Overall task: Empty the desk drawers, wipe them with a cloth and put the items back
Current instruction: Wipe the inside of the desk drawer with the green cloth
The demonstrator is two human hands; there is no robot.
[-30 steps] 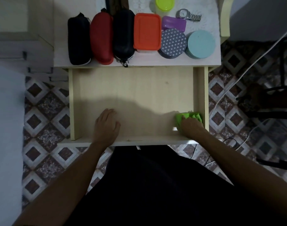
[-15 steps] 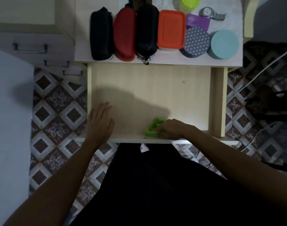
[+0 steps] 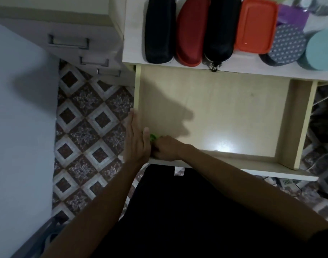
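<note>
Left hand (image 3: 136,140) flat, bracing drawer (image 3: 297,125) wall, frame centre-left; right hand (image 3: 166,148) presses green cloth (image 3: 153,137) into corner, likely wiping.

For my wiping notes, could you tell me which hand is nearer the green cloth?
Right. The right hand lies on the green cloth; the left hand rests on the drawer's left wall beside it.

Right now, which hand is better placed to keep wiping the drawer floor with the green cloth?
The right hand: it already presses the green cloth in the drawer's front-left corner. The left hand lies flat along the left wall, steadying it.
</note>
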